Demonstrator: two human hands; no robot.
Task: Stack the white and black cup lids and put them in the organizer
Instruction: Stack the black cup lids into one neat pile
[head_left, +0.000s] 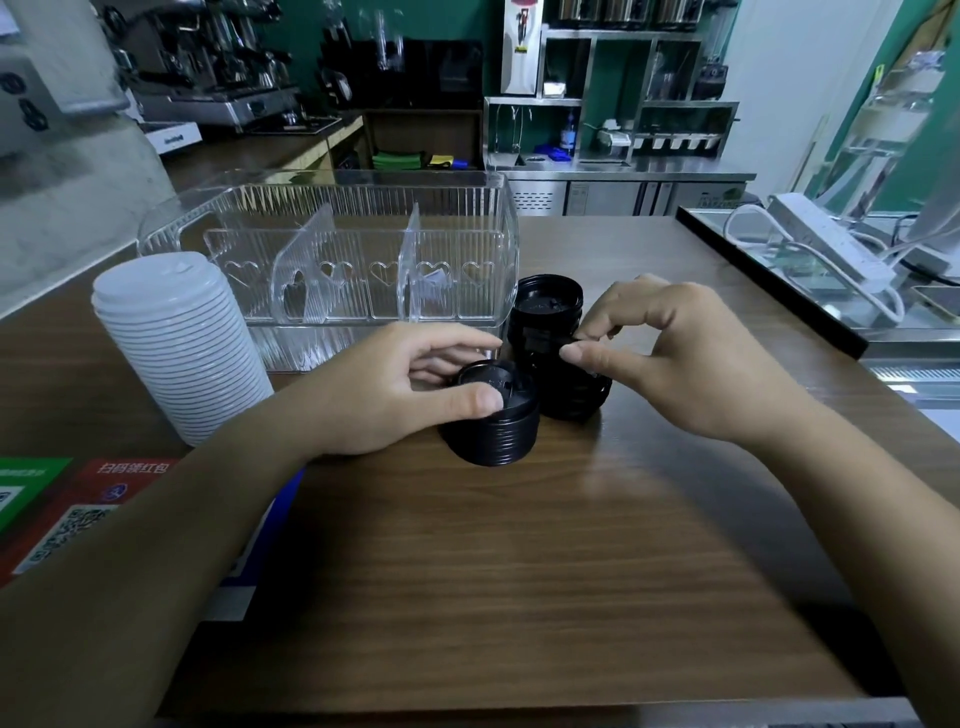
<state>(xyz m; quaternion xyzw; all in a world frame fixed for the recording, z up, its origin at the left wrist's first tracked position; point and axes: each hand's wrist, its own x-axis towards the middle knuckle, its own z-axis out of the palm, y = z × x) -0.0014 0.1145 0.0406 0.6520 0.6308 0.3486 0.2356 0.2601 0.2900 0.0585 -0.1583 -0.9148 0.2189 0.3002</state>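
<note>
Resting on: a wooden bench (519, 571) is carrying everything, with both forearms reaching in from the near edge.
Left hand (395, 384): it is curling round the top of the near black stack (493, 431), thumb lying on the front rim and fingers wrapping the far side.
Near black stack: it is standing upright on the bench, just in front of the right hand's lids and close against them.
Right hand (670, 358): thumb and forefinger are pinching the rim of a black lid (550, 343) at the top of a second black pile (576, 395); the other fingers are arching above it.
Second black pile: it is sitting just right of the near stack, its upper lids looking tilted; how many lids the pinch is lifting cannot be told.
Far black stack (548, 304): it is standing just behind the pile, beside the organizer's right end.
White stack (176, 343): it is standing tall at the left, leaning slightly, just in front of the organizer's left end.
Organizer (332, 244): the clear ribbed box is sitting behind the lids, two dividers splitting it into compartments, with no lids inside.
Stickers (67, 509): red and green printed sheets are lying at the near left edge.
</note>
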